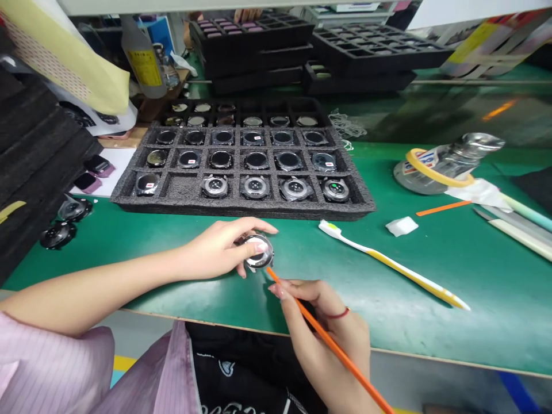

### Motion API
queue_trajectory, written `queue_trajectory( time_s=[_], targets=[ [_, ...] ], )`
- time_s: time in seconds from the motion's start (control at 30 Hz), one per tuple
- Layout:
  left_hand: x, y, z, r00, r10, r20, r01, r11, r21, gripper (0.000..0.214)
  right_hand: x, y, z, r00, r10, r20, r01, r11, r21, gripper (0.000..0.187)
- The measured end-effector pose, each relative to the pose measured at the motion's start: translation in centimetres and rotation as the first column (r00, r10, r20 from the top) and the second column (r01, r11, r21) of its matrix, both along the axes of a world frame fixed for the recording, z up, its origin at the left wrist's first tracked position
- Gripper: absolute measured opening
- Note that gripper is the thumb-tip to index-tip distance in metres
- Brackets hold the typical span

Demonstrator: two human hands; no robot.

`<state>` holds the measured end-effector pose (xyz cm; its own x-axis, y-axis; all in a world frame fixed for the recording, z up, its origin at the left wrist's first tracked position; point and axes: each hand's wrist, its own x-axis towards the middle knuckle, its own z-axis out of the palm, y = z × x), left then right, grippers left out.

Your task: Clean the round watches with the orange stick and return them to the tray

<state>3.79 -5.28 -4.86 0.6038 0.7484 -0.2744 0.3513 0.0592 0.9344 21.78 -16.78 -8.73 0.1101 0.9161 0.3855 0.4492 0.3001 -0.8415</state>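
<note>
My left hand [219, 248] is closed round a round silver watch case [259, 253] and holds it just above the green table near the front edge. My right hand [321, 322] pinches a thin orange stick [332, 345] like a pen. The stick's tip touches the lower rim of the watch case. Behind both hands lies a black foam tray [129, 195] with several round watch cases in its pockets; one pocket in the front row is bare.
A white and yellow toothbrush [388, 261] lies right of my hands, beside a small white block [401, 226]. A tape roll [431, 167] and a second orange stick [442, 208] are further right. Stacked black trays [259, 57] stand at the back. Loose watch parts [58, 234] lie left.
</note>
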Motion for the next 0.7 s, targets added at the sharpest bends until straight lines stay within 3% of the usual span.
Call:
queue_trajectory(
  time_s=[0.17, 0.4, 0.57, 0.7],
  targets=[
    [0.0, -0.2, 0.3, 1.0, 0.003, -0.013, -0.004, 0.998, -0.066, 0.016, 0.1, 0.2, -0.2, 0.998, -0.02, -0.066, 0.02, 1.0, -0.001, 0.01],
    [0.1, -0.5, 0.0, 0.999, 0.035, -0.002, -0.035, 0.994, -0.106, 0.014, -0.8, 0.8, -0.4, 0.996, -0.088, 0.007, 0.088, 0.995, 0.056, 0.012],
    [0.1, -0.4, -0.1, 0.999, 0.039, 0.004, -0.039, 0.995, -0.093, 0.012, -1.3, -0.1, -0.3, 0.999, 0.001, 0.045, -0.006, 0.994, 0.109, 0.016],
    [0.1, -0.5, -0.3, 0.999, 0.046, 0.029, -0.043, 0.996, -0.076, 0.015, 0.5, -0.3, -0.1, 0.999, 0.039, 0.023, -0.04, 0.998, 0.039, 0.01]
  ],
)
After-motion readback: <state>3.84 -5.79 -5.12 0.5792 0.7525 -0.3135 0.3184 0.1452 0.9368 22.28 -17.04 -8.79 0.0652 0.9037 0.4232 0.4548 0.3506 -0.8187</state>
